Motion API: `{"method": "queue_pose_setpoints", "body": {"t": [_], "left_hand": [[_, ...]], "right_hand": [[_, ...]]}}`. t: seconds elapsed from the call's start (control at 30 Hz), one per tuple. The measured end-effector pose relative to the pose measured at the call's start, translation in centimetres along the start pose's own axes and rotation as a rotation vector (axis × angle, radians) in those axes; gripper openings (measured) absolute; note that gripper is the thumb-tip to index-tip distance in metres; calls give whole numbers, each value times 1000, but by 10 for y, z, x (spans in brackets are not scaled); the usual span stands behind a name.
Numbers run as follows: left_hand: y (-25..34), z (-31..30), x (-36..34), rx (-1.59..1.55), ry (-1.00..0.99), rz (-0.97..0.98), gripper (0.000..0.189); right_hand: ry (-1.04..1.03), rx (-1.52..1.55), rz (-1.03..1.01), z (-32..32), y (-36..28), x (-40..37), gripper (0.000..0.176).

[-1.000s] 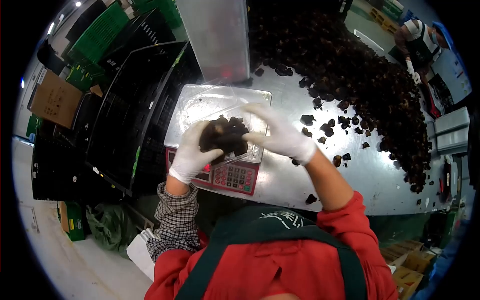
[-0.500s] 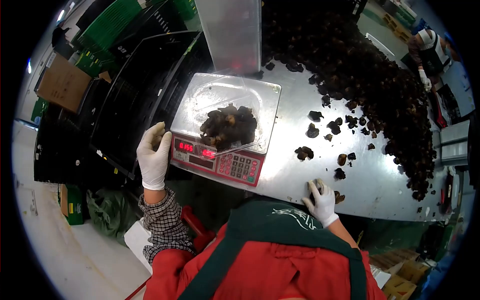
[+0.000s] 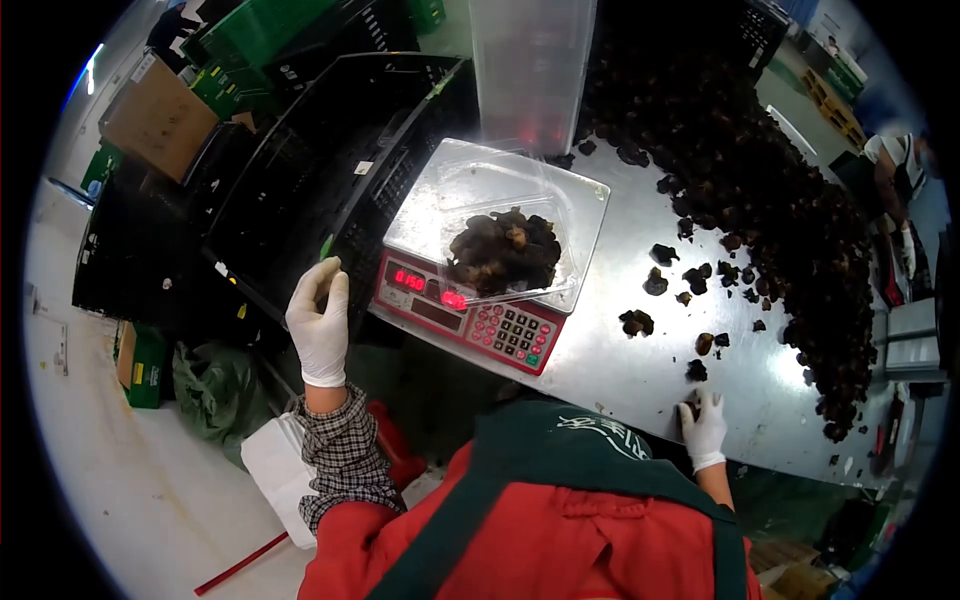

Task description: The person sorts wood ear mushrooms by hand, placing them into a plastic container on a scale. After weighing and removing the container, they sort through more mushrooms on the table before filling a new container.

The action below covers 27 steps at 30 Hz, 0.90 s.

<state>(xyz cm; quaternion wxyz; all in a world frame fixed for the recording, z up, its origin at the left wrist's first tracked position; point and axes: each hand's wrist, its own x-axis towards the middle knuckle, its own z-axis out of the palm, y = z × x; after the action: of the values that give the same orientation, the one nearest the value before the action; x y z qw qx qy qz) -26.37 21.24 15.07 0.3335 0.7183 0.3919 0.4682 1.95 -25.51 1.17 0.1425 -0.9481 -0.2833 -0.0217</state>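
Note:
A digital scale (image 3: pixel 470 315) with a red keypad and lit red digits stands on the metal table. On its steel pan sits a clear plastic container (image 3: pixel 455 215) holding a heap of dark brown, mushroom-like pieces (image 3: pixel 505 250). My left hand (image 3: pixel 320 325), in a white glove, is raised left of the scale. Its fingers are bent, with a gap to the thumb and nothing visible between them. Near the table's front edge, my gloved right hand (image 3: pixel 704 430) has thumb and fingers around a small dark mushroom-like piece (image 3: pixel 692 407), partly hidden.
A large dark pile (image 3: pixel 740 190) of similar pieces covers the table's back and right, with loose pieces (image 3: pixel 636 322) before it. Clear stacked containers (image 3: pixel 530 75) stand behind the scale. Black crates (image 3: pixel 290 190) are at left, beside a cardboard box (image 3: pixel 160 118). Another person (image 3: pixel 895 170) stands far right.
My right hand has moved right along the table edge and closed around a dark piece there. The view has shifted. The scale's display went from 0.155 to about 0.150.

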Motion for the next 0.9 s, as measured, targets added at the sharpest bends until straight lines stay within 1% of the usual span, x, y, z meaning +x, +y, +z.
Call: {"method": "queue_pose_setpoints", "body": {"t": [0.07, 0.17, 0.27, 0.3, 0.4, 0.43, 0.47, 0.5, 0.53, 0.6, 0.67, 0.7, 0.8, 0.83, 0.87, 0.9], "left_hand": [[2, 12, -4, -21, -68, -5, 21], [10, 30, -2, 12, -132, 70, 21], [17, 41, 2, 9, -159, 141, 20], [17, 42, 3, -20, -170, 129, 20], [8, 49, 6, -36, -191, 116, 19], [7, 52, 7, -4, -199, 130, 19], [7, 54, 8, -2, -215, 120, 19], [7, 56, 8, 2, -228, 111, 19], [7, 58, 9, 5, -240, 102, 19], [9, 59, 12, 19, -249, 119, 19], [11, 62, 19, 31, -250, 139, 19], [8, 61, 20, -6, -237, 100, 19], [3, 62, 25, 8, -213, 88, 19], [4, 64, 26, 17, -211, 78, 19], [5, 67, 28, 12, -216, 87, 19], [5, 70, 28, 9, -223, 95, 19]], "right_hand": [[-35, 114, 14, 3, 6, 0, 20], [-20, 140, -11, 18, 20, 13, 16], [60, 280, -12, 22, 16, 22, 16], [69, 272, -24, 17, 6, 29, 18], [-55, 341, 85, 17, -35, 65, 33], [53, 355, -87, 37, -36, 78, 37], [-54, 394, -7, 36, -58, 91, 41], [-107, 393, 35, 26, -90, 102, 44], [-155, 387, 0, 24, -110, 115, 39], [-359, 266, -82, 36, -120, 136, 32], [-303, 275, -136, 53, -109, 141, 24], [-279, 275, -164, 54, -107, 144, 21], [-404, 542, 131, 47, -101, 158, 12], [-268, 630, 58, 40, -109, 166, 9], [-201, 675, -46, 31, -120, 176, 10], [-359, 820, 89, -11, -154, 187, 10]]}}
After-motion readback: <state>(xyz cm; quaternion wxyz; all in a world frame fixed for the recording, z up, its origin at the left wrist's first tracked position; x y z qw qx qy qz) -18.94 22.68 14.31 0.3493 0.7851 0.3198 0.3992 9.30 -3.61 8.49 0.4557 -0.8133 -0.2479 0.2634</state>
